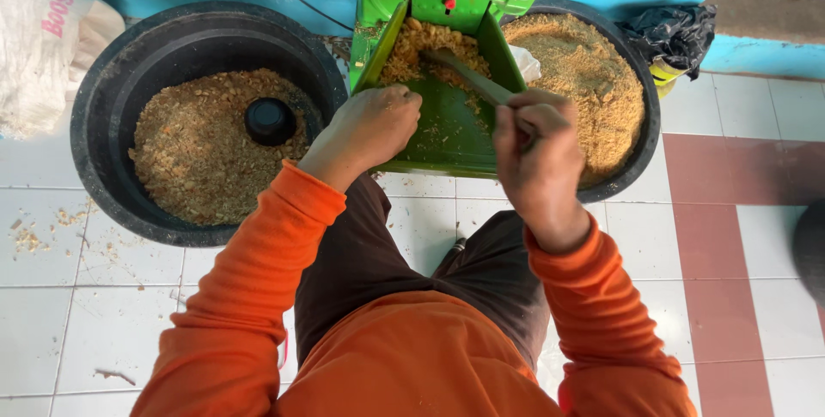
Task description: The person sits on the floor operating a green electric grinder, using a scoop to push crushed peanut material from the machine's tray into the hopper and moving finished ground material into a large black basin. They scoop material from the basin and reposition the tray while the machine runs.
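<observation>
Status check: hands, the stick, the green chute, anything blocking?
Right hand gripping wooden stick, tip in the crumbs up the green chute. Left hand fisted on the chute's left wall. Black tubs flank both sides; nothing blocking.

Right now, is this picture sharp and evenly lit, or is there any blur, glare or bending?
Head view: soft, even daylight with faint shadows inside the left black tub; no strong glare on the green chute. The right hand and its wooden stick look slightly smeared, while the left hand and crumbs are crisp. Floor tile lines bow a little near the edges.
</observation>
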{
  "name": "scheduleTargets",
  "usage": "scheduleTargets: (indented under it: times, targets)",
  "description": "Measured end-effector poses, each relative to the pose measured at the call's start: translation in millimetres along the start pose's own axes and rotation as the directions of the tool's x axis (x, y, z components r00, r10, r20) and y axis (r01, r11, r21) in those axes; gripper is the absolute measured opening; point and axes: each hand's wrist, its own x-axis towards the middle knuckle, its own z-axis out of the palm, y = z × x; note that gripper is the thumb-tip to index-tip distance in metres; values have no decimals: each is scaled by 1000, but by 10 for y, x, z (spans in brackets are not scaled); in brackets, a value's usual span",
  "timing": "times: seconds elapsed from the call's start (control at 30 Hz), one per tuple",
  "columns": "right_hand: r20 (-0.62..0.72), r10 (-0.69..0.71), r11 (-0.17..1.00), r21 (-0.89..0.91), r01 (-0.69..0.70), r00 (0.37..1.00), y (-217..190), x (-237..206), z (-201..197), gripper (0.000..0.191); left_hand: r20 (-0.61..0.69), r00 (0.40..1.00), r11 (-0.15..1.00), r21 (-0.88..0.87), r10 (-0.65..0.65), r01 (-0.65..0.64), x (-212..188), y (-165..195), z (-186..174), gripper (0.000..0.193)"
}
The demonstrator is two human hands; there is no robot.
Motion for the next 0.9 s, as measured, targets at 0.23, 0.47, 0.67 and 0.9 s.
scheduleTargets:
  times: [0.23,0.47,0.67,0.9]
  targets:
    - [-64,29,999,32,-27,998,-102,-70,161,33,37,998,998,-47,-51,52,7,-15,48,16]
    - [-164,31,996,85,-18,986,-157,-16,40,32,41,997,996,-58,-72,74,3,-12,58,15]
    - [-72,8,999,-30,-10,997,-154,-39,115,31,60,997,997,-41,-58,60,21,2,23,16]
    - [-109,34,999,42,-29,993,-200,-1,140,33,47,998,997,-55,-49,51,5,26,-33,14]
